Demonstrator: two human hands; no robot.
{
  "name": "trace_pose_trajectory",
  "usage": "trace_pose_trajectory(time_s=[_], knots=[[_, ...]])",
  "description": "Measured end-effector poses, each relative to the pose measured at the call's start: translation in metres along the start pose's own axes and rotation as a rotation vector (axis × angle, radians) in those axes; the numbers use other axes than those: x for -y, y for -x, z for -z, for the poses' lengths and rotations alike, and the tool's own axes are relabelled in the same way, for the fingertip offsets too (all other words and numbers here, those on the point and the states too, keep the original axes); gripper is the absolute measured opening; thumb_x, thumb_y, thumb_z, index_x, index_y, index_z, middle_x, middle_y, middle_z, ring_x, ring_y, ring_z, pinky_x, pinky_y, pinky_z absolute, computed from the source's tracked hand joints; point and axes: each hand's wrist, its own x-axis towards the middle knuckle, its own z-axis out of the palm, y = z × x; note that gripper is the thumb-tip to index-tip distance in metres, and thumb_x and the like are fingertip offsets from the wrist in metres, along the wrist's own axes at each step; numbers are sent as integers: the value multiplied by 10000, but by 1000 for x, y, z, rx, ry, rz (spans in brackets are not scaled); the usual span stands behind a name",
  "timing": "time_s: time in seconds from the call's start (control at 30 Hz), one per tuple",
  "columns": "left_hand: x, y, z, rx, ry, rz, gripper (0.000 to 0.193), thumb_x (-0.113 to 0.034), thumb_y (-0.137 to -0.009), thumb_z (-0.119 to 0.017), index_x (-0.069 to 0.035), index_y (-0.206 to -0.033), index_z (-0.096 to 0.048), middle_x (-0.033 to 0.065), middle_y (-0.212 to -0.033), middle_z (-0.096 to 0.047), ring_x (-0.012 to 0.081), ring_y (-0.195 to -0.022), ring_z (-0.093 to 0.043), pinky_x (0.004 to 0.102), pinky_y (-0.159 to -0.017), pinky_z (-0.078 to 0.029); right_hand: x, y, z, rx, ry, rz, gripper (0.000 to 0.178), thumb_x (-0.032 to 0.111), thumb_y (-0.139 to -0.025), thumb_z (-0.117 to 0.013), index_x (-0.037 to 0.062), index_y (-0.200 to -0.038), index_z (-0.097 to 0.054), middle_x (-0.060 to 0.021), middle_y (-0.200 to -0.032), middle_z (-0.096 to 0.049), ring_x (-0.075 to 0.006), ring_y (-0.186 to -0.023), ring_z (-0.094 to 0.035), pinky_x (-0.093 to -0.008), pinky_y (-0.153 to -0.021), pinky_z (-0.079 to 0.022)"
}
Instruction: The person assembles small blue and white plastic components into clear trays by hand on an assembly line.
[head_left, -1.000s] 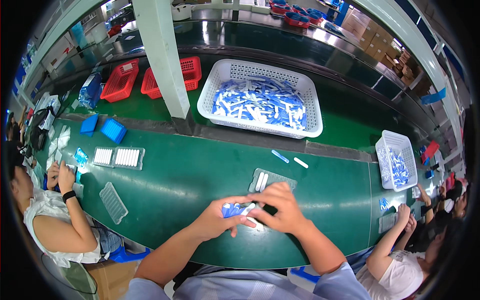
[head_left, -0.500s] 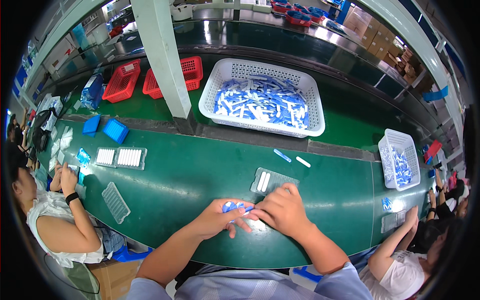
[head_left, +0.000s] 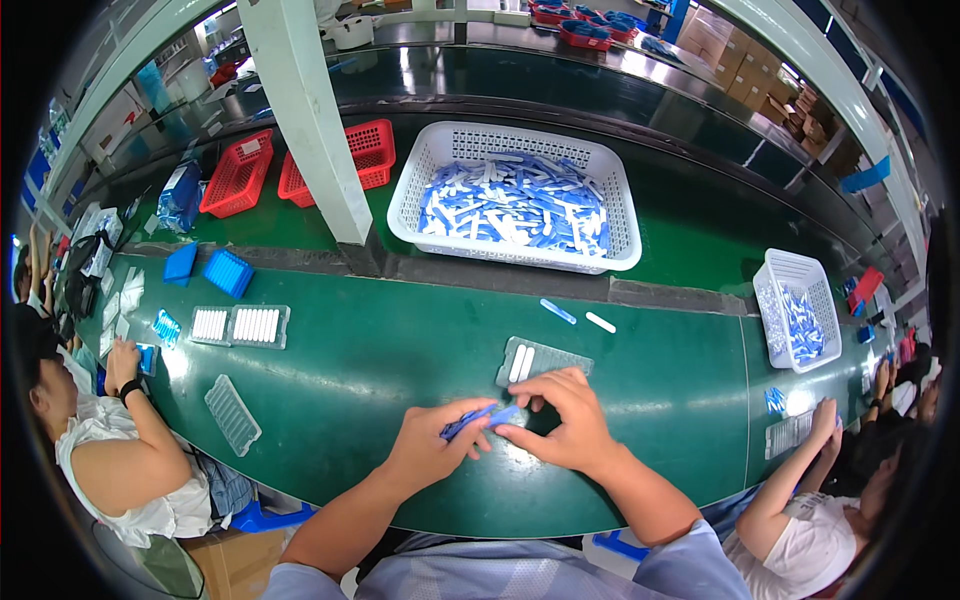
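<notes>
My left hand is closed around several slim blue plastic sticks, which jut out past its fingertips. From the right, my right hand meets it, thumb and fingertips on the end of one blue stick. Just beyond my right hand lies a clear plastic tray with slots, its right part partly hidden by the fingers. Two white sticks lie side by side in its left end. Farther off, a single blue stick and a single white stick rest on the green table.
A large white basket heaped with blue and white sticks stands at the back. Red baskets flank a pillar. To the left lie filled trays and another clear tray. Co-workers sit on both sides; a smaller white basket stands right.
My hands have turned, so the held sticks now show their blue sides edge-on. The right hand's fingers have spread from their tighter pinch. The whole view has shifted slightly.
</notes>
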Motion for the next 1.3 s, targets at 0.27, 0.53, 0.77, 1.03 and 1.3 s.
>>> trace_pose_trajectory(time_s=[0.27,0.53,0.77,1.03,1.3], knots=[[-2,-2,-3,31,152,13,231,-20,-993,-599,52,-1201,-670,181,-1028,-750,237,-829,-765,311,-668,-644,-21,6,-13,-310,-405,-406,81,63,-852,-776,15,-916,-760,-51,-744,-691,-100,-643,-577,-258,-626,-477],[5,-2,-2,-40,144,13,240,-20,-1004,-581,68,-1220,-637,213,-1055,-738,244,-860,-763,323,-680,-645,-23,-4,8,-213,585,123,112,166,-767,-832,107,-803,-744,13,-698,-627,-209,-708,-551,-363,-747,-383],[0,-3,-2,-66,152,46,242,-18,-1000,-585,67,-1221,-636,211,-1056,-736,240,-840,-760,321,-673,-644,-27,-1,3,-167,299,9,95,196,-822,-781,107,-855,-779,-9,-695,-625,-207,-705,-555,-355,-748,-379],[-4,-1,-9,16,295,182,244,-61,-999,-606,55,-1210,-646,176,-1079,-740,226,-854,-755,317,-657,-625,-11,1,-2,-239,-50,45,84,81,-727,-824,82,-795,-775,-6,-641,-631,-167,-629,-575,-305,-732,-396],[-9,-6,6,27,426,354,322,-115,-990,-644,36,-1271,-602,218,-1157,-711,260,-888,-757,299,-615,-616,-35,3,25,-46,534,58,245,318,-734,-856,121,-862,-786,20,-647,-592,-191,-638,-534,-347,-703,-366]])
